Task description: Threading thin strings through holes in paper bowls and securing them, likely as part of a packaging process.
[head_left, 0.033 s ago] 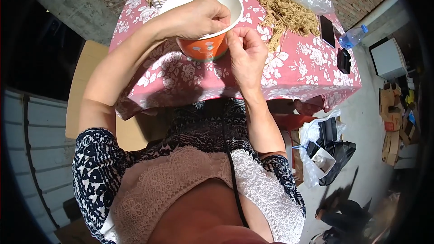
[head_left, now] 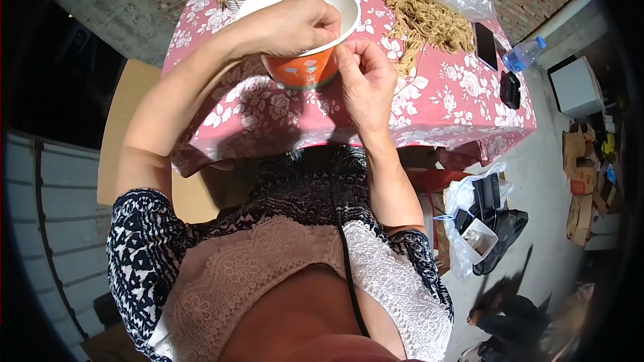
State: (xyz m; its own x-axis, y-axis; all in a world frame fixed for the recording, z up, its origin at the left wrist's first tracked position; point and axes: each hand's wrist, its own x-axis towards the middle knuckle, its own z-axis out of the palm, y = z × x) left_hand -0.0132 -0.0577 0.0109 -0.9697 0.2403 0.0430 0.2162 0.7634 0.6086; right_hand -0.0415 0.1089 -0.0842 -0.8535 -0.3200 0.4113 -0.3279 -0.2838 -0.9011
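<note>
floral tablecloth, tub rim between hands

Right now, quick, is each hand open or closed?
Left hand: curled closed at the round, white-rimmed orange tub; anything pinched unclear.
Right hand: pinched closed at the tub's right side; anything held unclear.

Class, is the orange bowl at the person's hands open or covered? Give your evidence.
Open: the orange bowl shows its white inside, with no lid over it; the left hand hides part.
</note>
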